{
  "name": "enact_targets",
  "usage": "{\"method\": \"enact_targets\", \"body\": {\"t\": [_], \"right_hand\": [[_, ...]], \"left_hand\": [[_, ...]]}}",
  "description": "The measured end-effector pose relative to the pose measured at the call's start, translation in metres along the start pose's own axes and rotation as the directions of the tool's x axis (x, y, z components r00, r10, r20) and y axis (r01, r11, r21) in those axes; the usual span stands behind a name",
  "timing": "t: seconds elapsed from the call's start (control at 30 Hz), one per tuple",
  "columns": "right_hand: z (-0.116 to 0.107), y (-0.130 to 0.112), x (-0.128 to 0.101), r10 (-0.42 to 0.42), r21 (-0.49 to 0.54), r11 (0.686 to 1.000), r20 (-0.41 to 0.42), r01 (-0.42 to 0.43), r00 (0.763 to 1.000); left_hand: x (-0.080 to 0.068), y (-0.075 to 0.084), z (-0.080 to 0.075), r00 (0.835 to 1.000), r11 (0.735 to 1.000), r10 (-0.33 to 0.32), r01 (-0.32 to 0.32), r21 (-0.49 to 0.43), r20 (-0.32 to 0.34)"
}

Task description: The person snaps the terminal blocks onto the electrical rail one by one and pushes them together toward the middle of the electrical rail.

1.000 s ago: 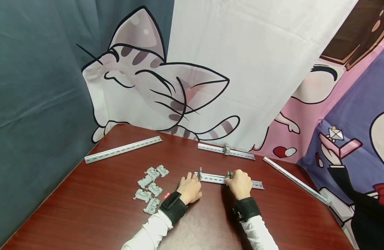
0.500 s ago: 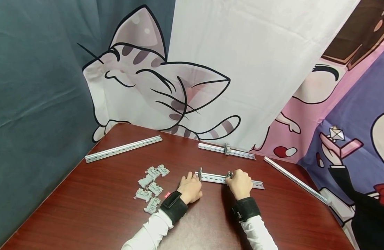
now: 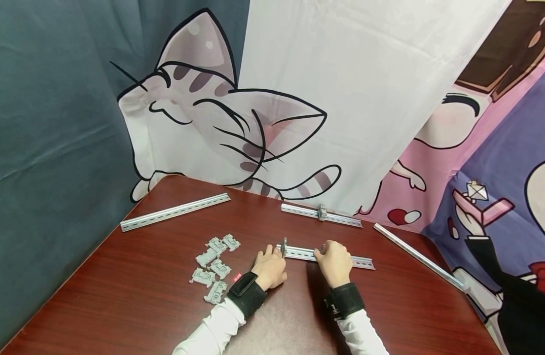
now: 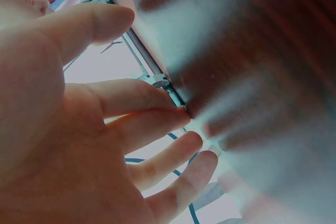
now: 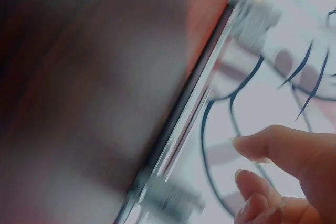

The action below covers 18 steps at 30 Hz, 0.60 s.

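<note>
Where endmost, rail at left fingertips.

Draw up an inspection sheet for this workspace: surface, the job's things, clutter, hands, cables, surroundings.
Surface: reddish-brown table.
Job's things: near rail bearing an upright grey piece toward its left end and a second grey piece, blurred in the right wrist view.
Clutter: six loose grey pieces at left; far rail with a grey block; left bare rail; right bare rail.
Hands: left hand spread, fingertips at the near rail's left end; right hand at the near rail, fingers bent, nothing seen in its grip.
Cables: nothing seen.
Surroundings: cartoon-printed cloth behind the table.
</note>
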State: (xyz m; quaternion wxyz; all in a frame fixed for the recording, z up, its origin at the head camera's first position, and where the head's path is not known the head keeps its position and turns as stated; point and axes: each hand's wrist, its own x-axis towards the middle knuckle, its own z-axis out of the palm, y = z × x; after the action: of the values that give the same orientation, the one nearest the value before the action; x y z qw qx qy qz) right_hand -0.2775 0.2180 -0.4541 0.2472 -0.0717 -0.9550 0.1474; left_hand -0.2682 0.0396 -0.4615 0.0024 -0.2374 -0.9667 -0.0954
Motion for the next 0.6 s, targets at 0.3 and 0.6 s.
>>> {"method": "enact_targets", "body": {"t": [0.3,0.6], "right_hand": [[0.016,-0.054,-0.003,-0.072,0.141,0.989,0.128,0.054,0.989],[0.024,-0.068,0.001,-0.086,0.101,0.993,0.218,0.065,0.972]], "left_hand": [[0.001,-0.001,-0.001,1.0,1.0,-0.004,0.004,-0.02,0.012],[0.0,-0.001,-0.001,1.0,1.0,-0.009,0.01,-0.024,0.024]]}}
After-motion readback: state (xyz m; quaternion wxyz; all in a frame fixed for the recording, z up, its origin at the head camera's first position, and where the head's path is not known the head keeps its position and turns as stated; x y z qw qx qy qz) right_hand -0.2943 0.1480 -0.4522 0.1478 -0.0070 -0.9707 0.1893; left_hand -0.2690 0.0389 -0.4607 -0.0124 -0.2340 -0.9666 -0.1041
